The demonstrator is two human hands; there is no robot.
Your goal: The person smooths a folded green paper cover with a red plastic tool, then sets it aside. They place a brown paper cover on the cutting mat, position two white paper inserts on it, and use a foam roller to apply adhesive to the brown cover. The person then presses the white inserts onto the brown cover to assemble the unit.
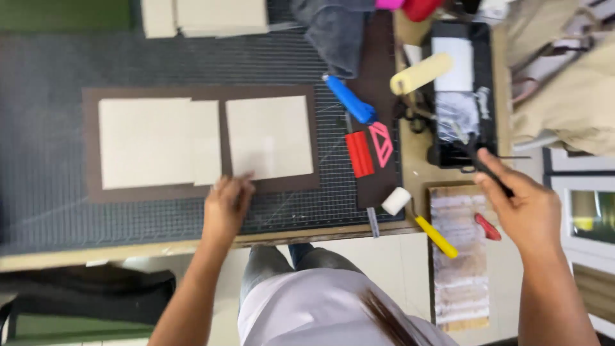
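Gridded cutting mat, left hand flat on brown sheet, right hand gripping black handle

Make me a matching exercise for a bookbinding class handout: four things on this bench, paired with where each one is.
1. left hand
2. right hand
3. blue-handled tool
4. yellow-handled roller

A. at the bench's front edge
B. pressing the board pieces on the brown sheet
C. holding a thin dark tool by the black tray
D. above the red block

Pairs: 1-B, 2-C, 3-D, 4-A
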